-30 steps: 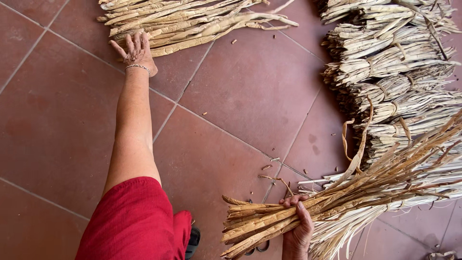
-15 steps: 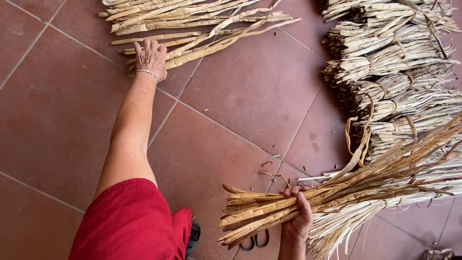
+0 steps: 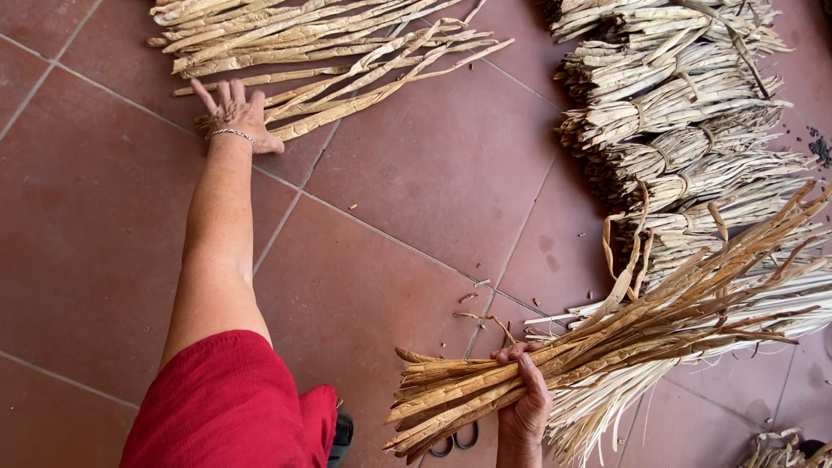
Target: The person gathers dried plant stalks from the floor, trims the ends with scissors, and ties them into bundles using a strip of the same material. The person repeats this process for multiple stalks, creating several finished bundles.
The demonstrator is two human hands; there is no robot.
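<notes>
The left hand [image 3: 232, 113] lies open, fingers spread, on the loose pile of dried strips [image 3: 321, 43] across the tiled floor [image 3: 416, 191]. Nearer the person than that pile, the right hand [image 3: 524, 403] grips a bundle of dried strips [image 3: 607, 347], just beside the tied stacks [image 3: 676, 121].

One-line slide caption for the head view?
Left hand touches loose tan dried strips on terracotta floor tiles; right hand grips a strip bundle.

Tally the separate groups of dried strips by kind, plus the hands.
Loose pile on floor: 1
Hand-held bundle: 1
Stack of tied bundles: 1
Hands: 2, left hand at the loose pile, right hand gripping the bundle
Total: 5
</notes>
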